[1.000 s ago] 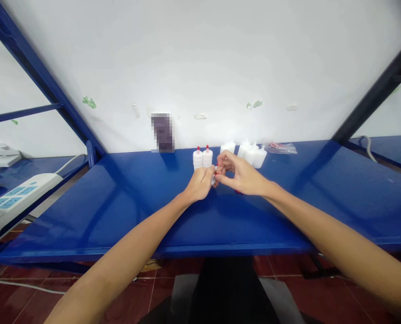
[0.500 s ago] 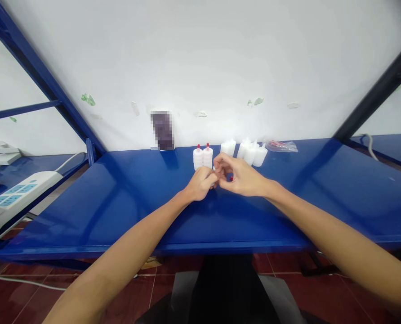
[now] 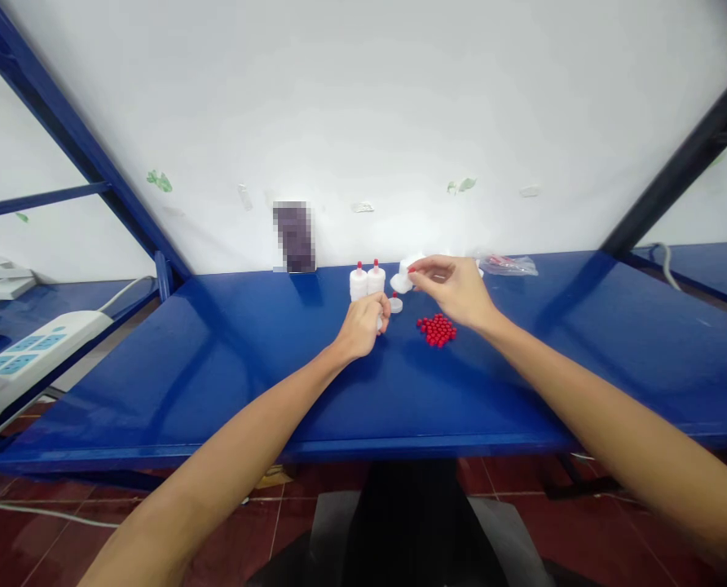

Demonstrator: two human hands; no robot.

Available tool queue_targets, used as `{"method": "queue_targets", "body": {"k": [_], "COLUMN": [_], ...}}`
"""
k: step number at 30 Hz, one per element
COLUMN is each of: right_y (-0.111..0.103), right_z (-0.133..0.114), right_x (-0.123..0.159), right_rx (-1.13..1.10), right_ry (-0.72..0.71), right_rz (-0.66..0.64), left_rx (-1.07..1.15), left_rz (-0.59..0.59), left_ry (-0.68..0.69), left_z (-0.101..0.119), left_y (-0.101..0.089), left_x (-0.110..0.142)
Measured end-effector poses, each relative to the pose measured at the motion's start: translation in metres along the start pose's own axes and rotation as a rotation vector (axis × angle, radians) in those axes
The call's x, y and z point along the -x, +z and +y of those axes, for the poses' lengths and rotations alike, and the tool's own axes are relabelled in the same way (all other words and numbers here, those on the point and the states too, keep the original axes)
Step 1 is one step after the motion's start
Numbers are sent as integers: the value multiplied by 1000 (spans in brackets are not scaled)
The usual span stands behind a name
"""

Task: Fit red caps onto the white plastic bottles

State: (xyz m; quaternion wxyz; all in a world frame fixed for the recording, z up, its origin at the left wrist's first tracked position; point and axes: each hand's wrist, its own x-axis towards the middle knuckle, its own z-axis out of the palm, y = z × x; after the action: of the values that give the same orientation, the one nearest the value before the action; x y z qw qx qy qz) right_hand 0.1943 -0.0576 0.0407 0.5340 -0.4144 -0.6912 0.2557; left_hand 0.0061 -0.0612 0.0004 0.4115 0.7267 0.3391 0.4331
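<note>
My left hand is curled closed around a small white piece, mostly hidden by the fingers. My right hand pinches a small red cap between thumb and fingertips. Just under it shows a white rounded piece; I cannot tell whether the two are joined. Close to the left fingers, a round white lid with a red tip rests on the table. Behind this hand stand two white bottles with red tips. A heap of red caps lies below my right hand.
White bottles at the back are mostly hidden by my right hand. A clear plastic bag with red contents lies beside them. A blurred dark rectangular object leans on the wall. The blue table ends at its front edge; a power strip is at left.
The hands were together; my right hand has moved up and to the right, away from the left. The red heap and the red-tipped lid now show. My left hand has barely moved.
</note>
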Motion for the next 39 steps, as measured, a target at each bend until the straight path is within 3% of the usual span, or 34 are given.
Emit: {"method": "queue_targets", "body": {"k": [2, 6, 10, 14, 18, 21, 34, 37, 39], "right_y": [-2, 7, 11, 5, 8, 15, 25, 23, 17], "right_z": [9, 24, 25, 11, -7, -12, -15, -15, -14], "right_x": [-4, -7, -7, -1, 11, 17, 22, 16, 9], "right_rx": [138, 361, 436, 287, -29, -104, -35, -85, -100], "right_ry": [-37, -130, -168, -169, -129, -111, -106, -98, -83], "right_rz": [48, -69, -128, -98, -245, -292, -243, -156, -30], "left_rx": [-63, -200, -274, -198, -77, -7, 186, 123, 94], "left_rz": [-60, -168, -153, -38, 2, 6, 57, 123, 175], "left_ry": [18, 49, 31, -43, -53, -20, -48, -5, -14], "left_z": [3, 7, 9, 9, 6, 5, 9, 7, 6], "left_y": [1, 1, 1, 2, 1, 0, 4, 2, -1], "left_x": [0, 1, 3, 4, 5, 6, 2, 0, -2]}}
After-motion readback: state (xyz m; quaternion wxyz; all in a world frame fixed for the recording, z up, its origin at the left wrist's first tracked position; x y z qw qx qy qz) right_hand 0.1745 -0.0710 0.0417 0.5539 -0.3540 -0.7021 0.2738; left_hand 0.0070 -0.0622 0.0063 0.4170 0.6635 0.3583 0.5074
